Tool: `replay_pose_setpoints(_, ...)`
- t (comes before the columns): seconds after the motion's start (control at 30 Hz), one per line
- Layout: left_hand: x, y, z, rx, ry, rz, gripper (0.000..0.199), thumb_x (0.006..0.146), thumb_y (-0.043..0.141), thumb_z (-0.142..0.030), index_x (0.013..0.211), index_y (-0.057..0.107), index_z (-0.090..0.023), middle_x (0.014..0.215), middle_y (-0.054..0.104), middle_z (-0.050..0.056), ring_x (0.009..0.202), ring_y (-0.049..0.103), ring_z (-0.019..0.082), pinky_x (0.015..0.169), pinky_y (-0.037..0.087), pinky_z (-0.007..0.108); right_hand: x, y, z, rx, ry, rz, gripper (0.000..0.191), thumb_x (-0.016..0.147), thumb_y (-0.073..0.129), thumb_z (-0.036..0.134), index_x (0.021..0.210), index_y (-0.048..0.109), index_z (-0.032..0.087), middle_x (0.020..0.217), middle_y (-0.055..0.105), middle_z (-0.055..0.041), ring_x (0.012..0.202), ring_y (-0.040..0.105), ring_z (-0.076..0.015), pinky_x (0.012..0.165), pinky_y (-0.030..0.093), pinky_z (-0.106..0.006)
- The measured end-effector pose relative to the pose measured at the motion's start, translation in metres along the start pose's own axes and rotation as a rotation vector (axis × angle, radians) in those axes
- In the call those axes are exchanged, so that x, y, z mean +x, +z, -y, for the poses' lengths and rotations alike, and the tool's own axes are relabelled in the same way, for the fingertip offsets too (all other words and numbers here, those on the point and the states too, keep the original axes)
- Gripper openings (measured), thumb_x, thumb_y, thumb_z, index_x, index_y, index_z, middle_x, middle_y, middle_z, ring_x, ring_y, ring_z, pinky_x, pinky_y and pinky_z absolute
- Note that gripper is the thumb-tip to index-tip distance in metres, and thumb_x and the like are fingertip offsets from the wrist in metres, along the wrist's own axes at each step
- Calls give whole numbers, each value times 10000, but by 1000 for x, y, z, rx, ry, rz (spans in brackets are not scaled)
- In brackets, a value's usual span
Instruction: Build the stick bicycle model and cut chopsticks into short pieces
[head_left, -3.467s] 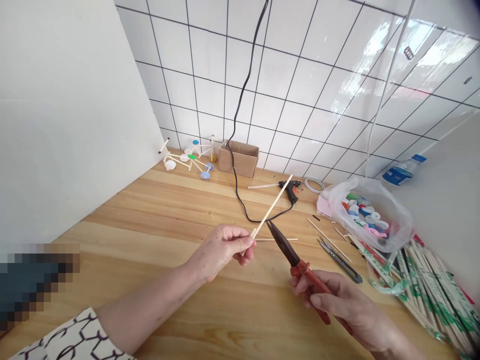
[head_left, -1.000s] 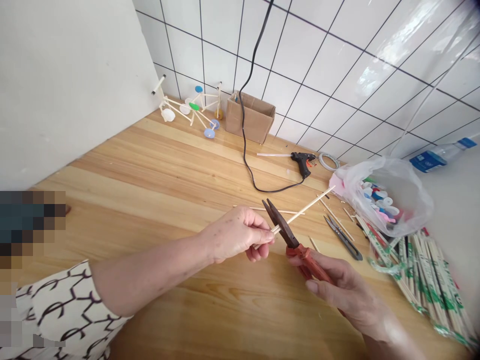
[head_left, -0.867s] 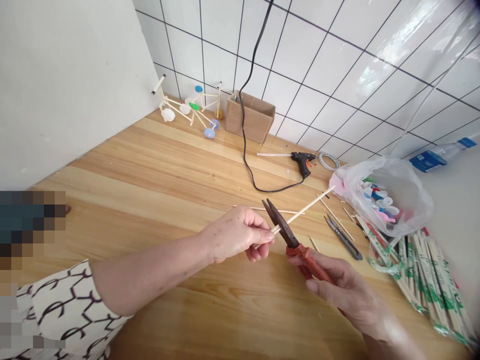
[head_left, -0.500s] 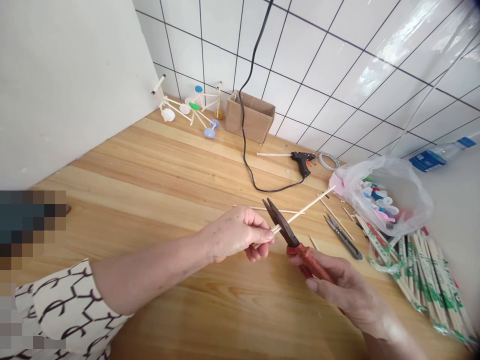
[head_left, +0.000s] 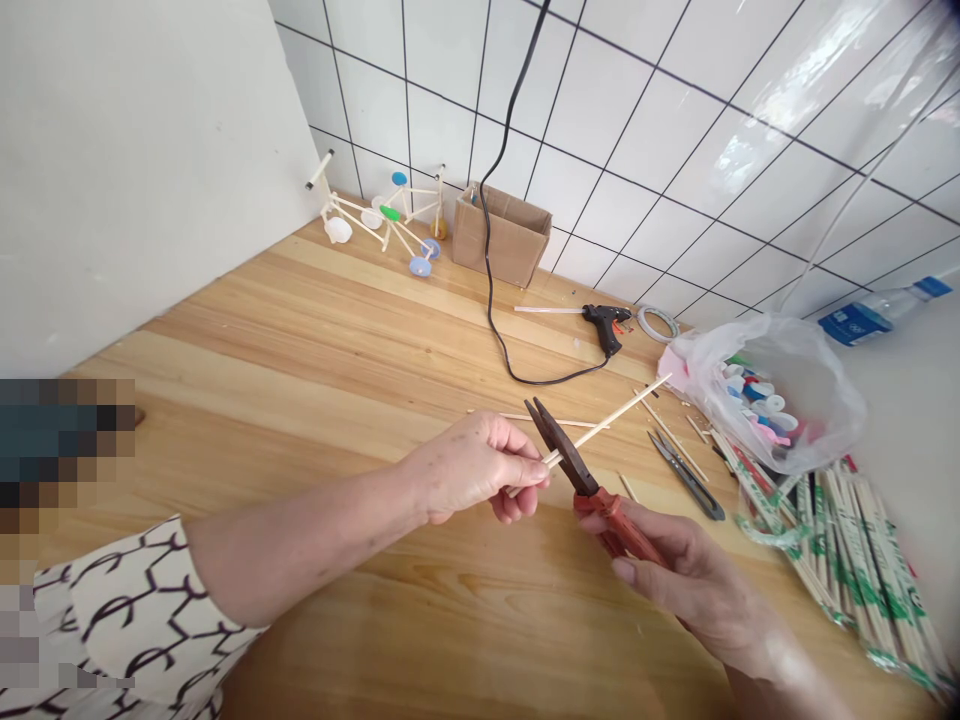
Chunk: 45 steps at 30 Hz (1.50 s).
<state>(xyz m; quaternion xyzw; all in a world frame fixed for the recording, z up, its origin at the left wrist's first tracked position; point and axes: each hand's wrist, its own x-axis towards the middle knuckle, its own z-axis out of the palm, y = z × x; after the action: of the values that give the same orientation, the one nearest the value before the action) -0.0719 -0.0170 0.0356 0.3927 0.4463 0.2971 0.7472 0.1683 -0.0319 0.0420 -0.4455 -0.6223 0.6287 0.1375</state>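
Note:
Between the thumb and fingers of my left hand (head_left: 487, 465) are thin wooden sticks, pinched side by side. One long stick (head_left: 622, 410) reaches up and right out of the pinch, past the pliers; a shorter end lies beside it at the fingertips. My right hand (head_left: 675, 560) is wrapped around the red handles of a pair of long-nose pliers (head_left: 574, 458). The dark jaws point up and left and lie across the long stick, just right of my left fingertips. Whether the jaws press on the stick I cannot tell.
A black glue gun (head_left: 604, 325) with its cord, a tape roll (head_left: 658, 323) and a cardboard box (head_left: 501, 240) stand along the tiled wall. Stick-built tricycle models (head_left: 382, 220) are at back left. Snips (head_left: 686, 475), a bag of bottle caps (head_left: 780, 400) and wrapped chopsticks (head_left: 862, 550) lie right.

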Motion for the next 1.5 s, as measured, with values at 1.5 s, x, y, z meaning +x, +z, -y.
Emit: replay_pose_setpoints(1.5,-3,3,2,169,64,22,212,728,590,-250,563,599,-118,536,611,22,484,536,93,514,453,224,-1,4,4,-144,27,35,353,827,558,348,1145,470,223,1043,557,-57,1002,516,-222,892,403,-340)
